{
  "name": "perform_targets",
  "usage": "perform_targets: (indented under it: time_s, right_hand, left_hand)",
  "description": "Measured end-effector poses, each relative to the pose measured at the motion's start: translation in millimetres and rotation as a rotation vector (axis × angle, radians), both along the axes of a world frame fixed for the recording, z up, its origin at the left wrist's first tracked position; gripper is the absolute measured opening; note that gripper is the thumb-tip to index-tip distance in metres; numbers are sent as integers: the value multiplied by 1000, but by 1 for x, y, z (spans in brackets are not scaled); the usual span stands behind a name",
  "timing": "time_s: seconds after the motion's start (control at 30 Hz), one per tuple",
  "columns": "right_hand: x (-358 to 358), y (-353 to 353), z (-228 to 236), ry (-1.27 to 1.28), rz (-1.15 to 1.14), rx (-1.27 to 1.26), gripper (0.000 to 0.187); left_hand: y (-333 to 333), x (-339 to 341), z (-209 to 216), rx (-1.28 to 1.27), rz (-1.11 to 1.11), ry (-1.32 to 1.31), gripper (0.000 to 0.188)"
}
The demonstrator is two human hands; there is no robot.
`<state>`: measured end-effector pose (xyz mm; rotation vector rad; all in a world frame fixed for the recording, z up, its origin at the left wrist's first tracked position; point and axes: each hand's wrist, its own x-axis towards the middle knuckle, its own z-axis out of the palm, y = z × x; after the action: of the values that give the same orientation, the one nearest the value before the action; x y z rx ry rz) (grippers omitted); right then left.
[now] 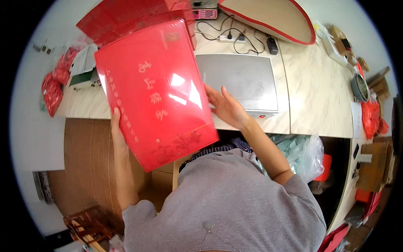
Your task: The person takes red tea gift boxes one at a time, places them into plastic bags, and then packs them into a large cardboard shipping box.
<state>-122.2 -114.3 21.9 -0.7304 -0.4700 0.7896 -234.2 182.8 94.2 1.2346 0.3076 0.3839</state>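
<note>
A flat red gift box (168, 92) with gold lettering and a glossy clear wrap is held up, tilted, in front of me. My left hand (117, 130) grips its left edge, thumb on the front face; the other fingers are hidden behind it. At the box's right edge my right hand (226, 105) has its fingers stretched and its thumb apart, the fingertips touching or very near the edge. Just right of that hand, a flat machine (237, 82) with a grey metal top and a red switch rests on the table.
More red boxes (126, 21) stand behind the held one. A power strip (232, 38) with black cables lies beyond the machine, near a scale (205, 14). A red-rimmed beige tray (273, 19) is at the back. Below the table edge bulges a clear plastic bag (308, 157).
</note>
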Motion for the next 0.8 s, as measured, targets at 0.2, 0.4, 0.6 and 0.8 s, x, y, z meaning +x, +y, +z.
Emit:
perform_targets:
  time_s: [0.2, 0.4, 0.6, 0.8]
  right_hand:
    - [-7, -49, -30, 146, -326, -12, 69]
    - [-15, -130, -52, 167, -620, -112, 62]
    - [-28, -146, -72, 324, -723, -39, 63]
    - [-20, -152, -61, 257, -810, -114, 63]
  left_hand:
    - [-35, 12, 35, 1108, -157, -40, 81]
    - [-88, 43, 38, 1507, -464, 82, 82]
    - [-103, 56, 31, 1732, -574, 150, 81]
    - [-110, 66, 21, 1654, -594, 211, 83]
